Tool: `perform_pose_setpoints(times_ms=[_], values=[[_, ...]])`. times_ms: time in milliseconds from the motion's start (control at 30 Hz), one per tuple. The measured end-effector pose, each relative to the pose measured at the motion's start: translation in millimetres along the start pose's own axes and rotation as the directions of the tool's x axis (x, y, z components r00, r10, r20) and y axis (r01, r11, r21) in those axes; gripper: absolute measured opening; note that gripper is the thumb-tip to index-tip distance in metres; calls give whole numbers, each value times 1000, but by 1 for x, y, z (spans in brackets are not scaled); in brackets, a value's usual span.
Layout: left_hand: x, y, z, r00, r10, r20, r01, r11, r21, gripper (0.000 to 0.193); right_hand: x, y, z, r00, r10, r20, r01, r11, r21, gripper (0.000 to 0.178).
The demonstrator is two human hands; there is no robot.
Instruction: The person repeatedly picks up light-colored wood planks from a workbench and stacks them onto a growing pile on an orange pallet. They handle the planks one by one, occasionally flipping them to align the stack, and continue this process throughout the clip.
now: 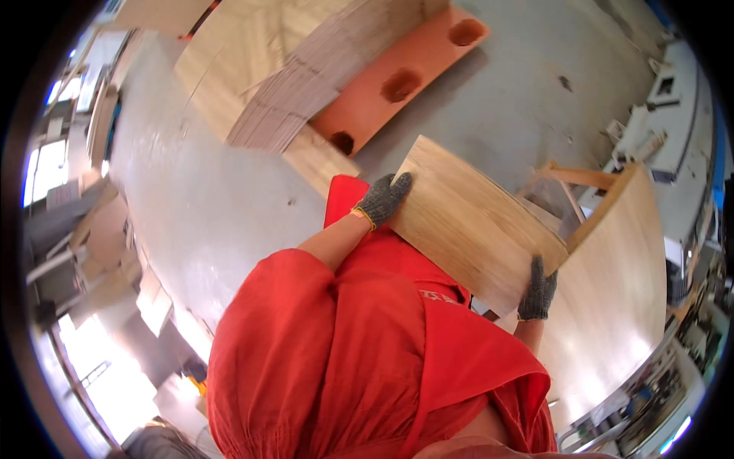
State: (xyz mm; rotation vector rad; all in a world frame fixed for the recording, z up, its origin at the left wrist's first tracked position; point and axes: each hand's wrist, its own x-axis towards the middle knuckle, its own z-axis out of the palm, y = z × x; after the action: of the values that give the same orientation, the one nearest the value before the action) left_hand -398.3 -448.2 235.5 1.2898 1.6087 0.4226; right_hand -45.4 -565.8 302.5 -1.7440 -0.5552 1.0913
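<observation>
- Evidently the panel (466, 222) was in both hands, held at a slant in front of the red apron, its right end by the left edge of the table (612, 314); whether the two touched could not be told.
- The left hand (382, 202) gripped the panel's left end, thumb on the upper face, the fingers mostly hidden.
- The right hand (538, 291) held the opposite end near its corner, fingers laid up onto the face; what lay under the wood there was out of sight.
- It looked stiff: the long edges ran without sag between the hands, so it likely handled as a rigid board.
- Its weight could only be guessed, probably moderate and easier with two hands; whether it was one layer or two was unclear.
- The face seemed smooth, perhaps slippery for bare skin; the knit gloves likely helped.
- Corners and thin edges seemed the fragile parts, apt to chip if knocked on the table's edge.
- The best hold seemed to be the two short ends, palms against the edges.
- Beyond, a stack (321, 76) of boards sat along the left edge of an orange support (433, 58).
</observation>
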Motion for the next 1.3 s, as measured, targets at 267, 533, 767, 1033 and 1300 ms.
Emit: perform_pose_setpoints(times_ms=[267, 533, 767, 1033, 1300], values=[[12, -178, -104, 924, -363, -120, 342, 924, -169, 69, 19, 92, 180, 964, 197, 176, -160, 966, -203, 51], [88, -369, -207, 920, -387, -70, 391, 918, 64, 59, -16, 307, 361, 847, 482, 224, -499, 866, 23, 54], [174, -489, -246, 959, -275, -63, 281, 913, 296, 58, -35, 445, 462, 764, 598, 245, -639, 755, 150, 57], [185, -554, -215, 814, -238, -530, 419, 872, 253, 69, 4, 497, 570, 825, 523, 214, -521, 851, -71, 70], [183, -610, -170, 568, -823, -14, 303, 225, -926, 76, 21, 520, 568, 781, 492, 386, -564, 820, 96, 73]])
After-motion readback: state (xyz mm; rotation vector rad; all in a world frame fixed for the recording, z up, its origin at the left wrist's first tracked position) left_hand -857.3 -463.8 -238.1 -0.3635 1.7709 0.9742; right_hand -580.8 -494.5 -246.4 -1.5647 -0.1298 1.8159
